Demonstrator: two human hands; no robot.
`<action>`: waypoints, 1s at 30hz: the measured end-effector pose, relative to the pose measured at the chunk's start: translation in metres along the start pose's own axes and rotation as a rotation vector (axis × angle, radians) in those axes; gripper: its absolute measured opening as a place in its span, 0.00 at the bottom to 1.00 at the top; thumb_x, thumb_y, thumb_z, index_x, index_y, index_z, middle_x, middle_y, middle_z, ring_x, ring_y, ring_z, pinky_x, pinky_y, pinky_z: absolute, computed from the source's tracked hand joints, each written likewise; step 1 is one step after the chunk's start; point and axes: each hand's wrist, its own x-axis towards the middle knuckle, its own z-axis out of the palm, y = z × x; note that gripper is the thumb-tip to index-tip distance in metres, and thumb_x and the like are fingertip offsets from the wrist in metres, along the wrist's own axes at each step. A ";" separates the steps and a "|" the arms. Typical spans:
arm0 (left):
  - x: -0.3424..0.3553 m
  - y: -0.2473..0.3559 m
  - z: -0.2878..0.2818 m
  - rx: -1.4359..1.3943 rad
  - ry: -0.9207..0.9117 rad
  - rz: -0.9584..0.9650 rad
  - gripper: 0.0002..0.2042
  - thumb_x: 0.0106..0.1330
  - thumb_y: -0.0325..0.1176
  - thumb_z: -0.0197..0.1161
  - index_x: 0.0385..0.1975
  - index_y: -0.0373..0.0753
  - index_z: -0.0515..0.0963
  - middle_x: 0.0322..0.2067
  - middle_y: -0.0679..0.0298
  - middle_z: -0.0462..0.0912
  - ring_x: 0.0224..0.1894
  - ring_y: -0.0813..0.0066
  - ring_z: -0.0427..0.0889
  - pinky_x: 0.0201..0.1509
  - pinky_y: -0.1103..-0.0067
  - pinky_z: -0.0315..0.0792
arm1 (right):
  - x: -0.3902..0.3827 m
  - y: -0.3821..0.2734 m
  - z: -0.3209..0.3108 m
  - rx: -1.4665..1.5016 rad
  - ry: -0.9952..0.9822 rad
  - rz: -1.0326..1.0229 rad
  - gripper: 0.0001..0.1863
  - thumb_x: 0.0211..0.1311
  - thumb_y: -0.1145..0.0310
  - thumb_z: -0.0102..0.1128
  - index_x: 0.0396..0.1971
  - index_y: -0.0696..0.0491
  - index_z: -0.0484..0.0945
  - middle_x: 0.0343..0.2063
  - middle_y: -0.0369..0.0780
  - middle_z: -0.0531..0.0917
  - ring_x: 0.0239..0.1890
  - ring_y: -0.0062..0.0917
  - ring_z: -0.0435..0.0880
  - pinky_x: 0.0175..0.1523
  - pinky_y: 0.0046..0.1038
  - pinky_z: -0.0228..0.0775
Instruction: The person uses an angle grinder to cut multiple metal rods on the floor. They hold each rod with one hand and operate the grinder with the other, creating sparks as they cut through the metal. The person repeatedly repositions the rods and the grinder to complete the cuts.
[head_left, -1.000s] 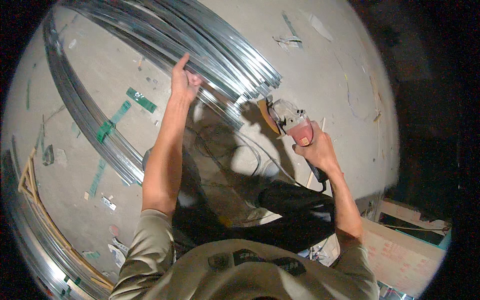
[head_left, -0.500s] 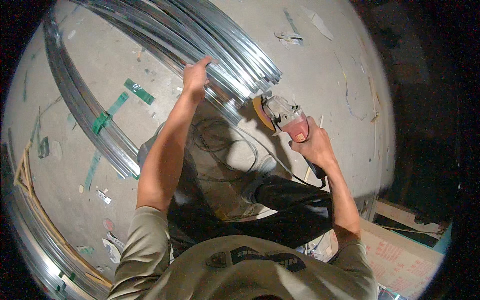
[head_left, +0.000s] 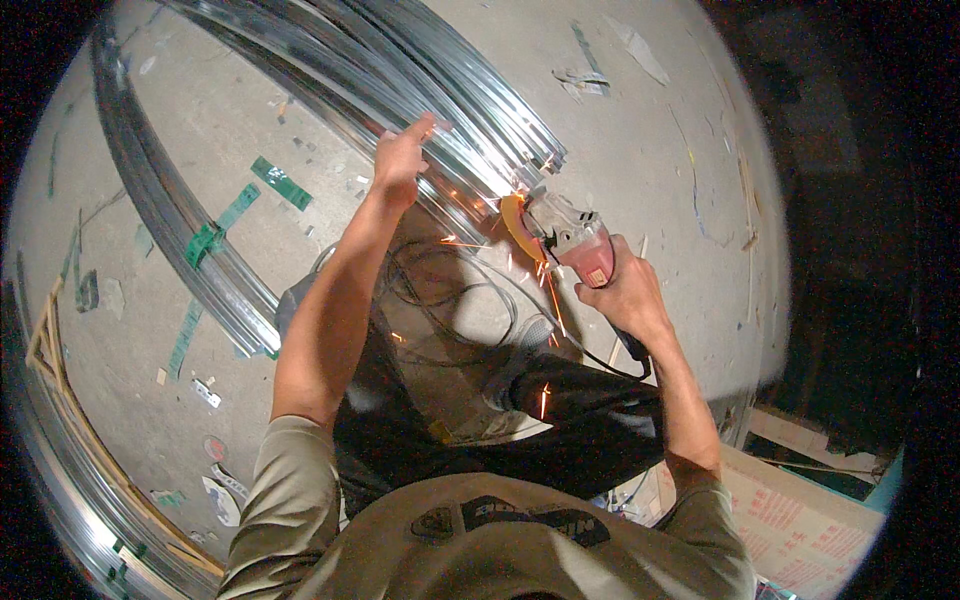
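My right hand [head_left: 634,298] is wrapped round the red body of an angle grinder [head_left: 585,242]. Its yellowish disc [head_left: 520,230] meets the cut ends of long shiny metal channels [head_left: 470,110], and orange sparks [head_left: 558,300] fly down from there toward my legs. My left hand [head_left: 403,160] grips the near edge of the channel bundle, a short way back from the ends. Its thumb and fingers close round one channel, though the fingers' undersides are hidden. The grinder's black cord [head_left: 600,356] trails to coils on the floor.
Left of me lies another channel bundle [head_left: 160,190] bound with green tape [head_left: 205,243]. More channels [head_left: 75,500] and thin wooden strips [head_left: 90,440] line the far left. Tape scraps [head_left: 280,183] and paper [head_left: 640,52] litter the concrete floor. A printed cardboard sheet [head_left: 800,520] stands at lower right.
Sparks now spray from the grinder's disc where none showed before. The disc has shifted slightly against the channel ends. My left hand and the channels have moved a little to the right.
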 end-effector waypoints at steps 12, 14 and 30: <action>0.025 -0.016 -0.011 0.025 -0.094 -0.054 0.14 0.71 0.39 0.63 0.46 0.36 0.82 0.42 0.56 0.89 0.32 0.73 0.86 0.36 0.77 0.78 | 0.003 0.000 0.003 0.022 0.016 0.048 0.33 0.43 0.62 0.76 0.48 0.61 0.72 0.36 0.57 0.86 0.41 0.52 0.87 0.45 0.45 0.79; 0.025 -0.019 -0.012 -0.039 -0.112 0.014 0.13 0.71 0.39 0.64 0.46 0.36 0.82 0.39 0.57 0.89 0.31 0.72 0.86 0.35 0.76 0.78 | 0.003 -0.001 0.001 0.031 -0.001 0.061 0.33 0.43 0.62 0.76 0.48 0.61 0.73 0.37 0.56 0.86 0.42 0.52 0.87 0.46 0.44 0.79; 0.009 -0.016 -0.008 0.000 -0.129 0.029 0.12 0.70 0.38 0.63 0.44 0.37 0.83 0.36 0.63 0.89 0.27 0.74 0.84 0.29 0.75 0.72 | 0.004 0.001 -0.002 -0.008 -0.009 0.054 0.34 0.43 0.60 0.74 0.50 0.61 0.73 0.36 0.58 0.85 0.42 0.55 0.85 0.47 0.46 0.78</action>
